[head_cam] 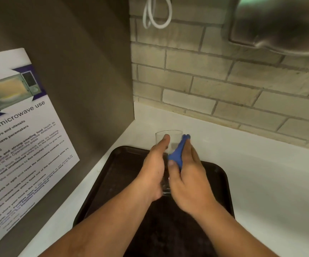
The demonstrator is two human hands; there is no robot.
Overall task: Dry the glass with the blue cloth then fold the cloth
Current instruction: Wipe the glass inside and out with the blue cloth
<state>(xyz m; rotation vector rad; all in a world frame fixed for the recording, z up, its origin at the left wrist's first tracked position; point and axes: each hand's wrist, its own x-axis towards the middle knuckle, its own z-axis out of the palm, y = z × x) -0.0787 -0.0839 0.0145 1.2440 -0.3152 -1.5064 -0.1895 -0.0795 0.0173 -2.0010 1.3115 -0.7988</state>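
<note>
Both forearms reach in from the near edge over the dark tray [126, 164], and everything else sits around that tray. The left hand [154, 169] is curled round the left side of the glass [168, 140], fingers wrapped along its wall; the right hand [189, 180] is closed on the blue cloth [176, 154], pressing it against the right side of the glass. The glass is held tilted above the tray's far half, mouth pointing away toward the brick wall [224, 86]; whether its base touches the tray I cannot tell.

The glass looks thin-walled and clear, so probably light, rigid and fragile (and slick if wet). It is best gripped round the lower body, not pinched at the rim. The cloth is soft and limp, bunched into a narrow strip here; for folding it should be spread flat on the white counter [261, 182] right of the tray and taken by its corners.
</note>
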